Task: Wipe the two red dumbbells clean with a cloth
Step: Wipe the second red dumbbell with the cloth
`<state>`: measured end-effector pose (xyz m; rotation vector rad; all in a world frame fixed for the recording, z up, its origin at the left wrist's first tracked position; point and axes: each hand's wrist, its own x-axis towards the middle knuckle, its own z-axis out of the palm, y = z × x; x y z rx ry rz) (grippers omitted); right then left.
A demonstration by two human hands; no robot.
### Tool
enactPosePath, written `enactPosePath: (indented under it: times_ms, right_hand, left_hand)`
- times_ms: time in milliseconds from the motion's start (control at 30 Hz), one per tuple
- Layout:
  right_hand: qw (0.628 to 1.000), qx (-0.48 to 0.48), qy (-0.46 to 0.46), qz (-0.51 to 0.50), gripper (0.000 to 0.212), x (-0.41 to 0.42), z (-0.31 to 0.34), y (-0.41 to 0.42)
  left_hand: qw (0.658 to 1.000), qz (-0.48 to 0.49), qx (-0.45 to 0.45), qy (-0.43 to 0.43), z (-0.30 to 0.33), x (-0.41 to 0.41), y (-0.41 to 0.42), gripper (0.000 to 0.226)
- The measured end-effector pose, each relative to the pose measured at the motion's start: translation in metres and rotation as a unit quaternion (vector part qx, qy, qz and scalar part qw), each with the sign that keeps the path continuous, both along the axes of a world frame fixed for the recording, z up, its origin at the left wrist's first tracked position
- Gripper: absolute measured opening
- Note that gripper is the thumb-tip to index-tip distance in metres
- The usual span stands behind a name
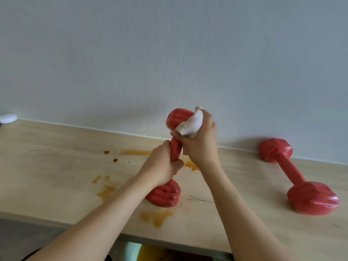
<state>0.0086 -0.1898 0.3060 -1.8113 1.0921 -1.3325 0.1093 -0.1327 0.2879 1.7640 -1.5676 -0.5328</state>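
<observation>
So one red dumbbell point(174, 147) stood on end near the middle of the wooden table point(56, 166), lower head planted on the wood. The left hand point(162, 164) gripped its handle, and the right hand point(199, 140) pressed a bunched white cloth point(190, 125) against the upper head. The second dumbbell point(293, 176) lay flat over at 3 o'clock, far end right by the wall point(169, 53). Brownish stains point(154, 217) were splattered around the base, and a small white object point(7, 118) sat at 9 o'clock.
</observation>
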Motion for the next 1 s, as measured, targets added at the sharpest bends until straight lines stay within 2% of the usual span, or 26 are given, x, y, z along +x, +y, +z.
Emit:
enactPosePath:
  times_ms: [67, 133, 200, 267, 367, 400, 467, 500, 567, 633, 733, 800, 900, 1000]
  right_hand:
    - [0.998, -0.041, 0.030, -0.047, 0.097, 0.008, 0.005, 0.002]
    - [0.997, -0.043, 0.034, -0.047, 0.098, 0.009, 0.006, 0.001]
    - [1.000, 0.002, -0.003, 0.006, 0.098, 0.001, 0.005, -0.005]
    - [0.991, 0.067, -0.079, 0.081, 0.094, -0.008, -0.001, -0.012]
    - [0.954, 0.151, -0.167, 0.200, 0.064, -0.013, -0.008, -0.016]
    - [0.946, 0.167, -0.176, 0.213, 0.055, -0.012, -0.009, -0.016]
    - [0.955, 0.161, -0.167, 0.187, 0.048, -0.005, -0.004, -0.012]
    - [0.971, 0.137, -0.129, 0.148, 0.054, 0.000, 0.001, -0.007]
    - [0.998, 0.059, -0.006, 0.018, 0.086, 0.010, 0.008, 0.004]
    - [0.999, 0.001, 0.038, -0.032, 0.103, 0.011, 0.010, 0.011]
    - [0.999, 0.033, -0.021, -0.012, 0.105, 0.001, 0.007, 0.004]
    - [0.990, 0.084, -0.103, 0.050, 0.097, -0.010, 0.004, -0.004]
    - [0.946, 0.151, -0.208, 0.199, 0.089, -0.022, -0.012, -0.018]
    - [0.893, 0.216, -0.276, 0.282, 0.096, -0.023, -0.020, -0.023]
  left_hand:
    - [0.999, 0.007, -0.012, -0.031, -0.001, -0.003, -0.002, 0.016]
    - [1.000, -0.001, -0.020, -0.021, -0.003, -0.003, -0.003, 0.013]
    - [1.000, -0.010, -0.016, 0.011, -0.005, 0.000, -0.003, 0.012]
    - [0.998, -0.031, -0.011, 0.049, -0.005, 0.004, -0.003, 0.016]
    - [0.993, -0.055, -0.003, 0.103, -0.005, 0.008, -0.002, 0.022]
    - [0.991, -0.061, -0.002, 0.119, -0.005, 0.009, -0.002, 0.023]
    - [0.987, -0.072, 0.001, 0.141, -0.004, 0.009, 0.000, 0.020]
    - [0.987, -0.071, 0.004, 0.142, -0.004, 0.009, 0.000, 0.017]
    - [0.991, -0.054, 0.002, 0.124, -0.004, 0.007, 0.000, 0.013]
    - [0.992, -0.048, -0.010, 0.115, -0.005, 0.002, 0.000, 0.013]
    - [0.993, -0.059, -0.015, 0.103, -0.006, -0.001, -0.001, 0.013]
    - [0.991, -0.075, -0.010, 0.111, -0.005, -0.001, -0.002, 0.016]
    - [0.986, -0.098, -0.003, 0.138, -0.005, 0.000, -0.003, 0.025]
    - [0.980, -0.126, -0.003, 0.156, -0.006, 0.001, -0.002, 0.029]
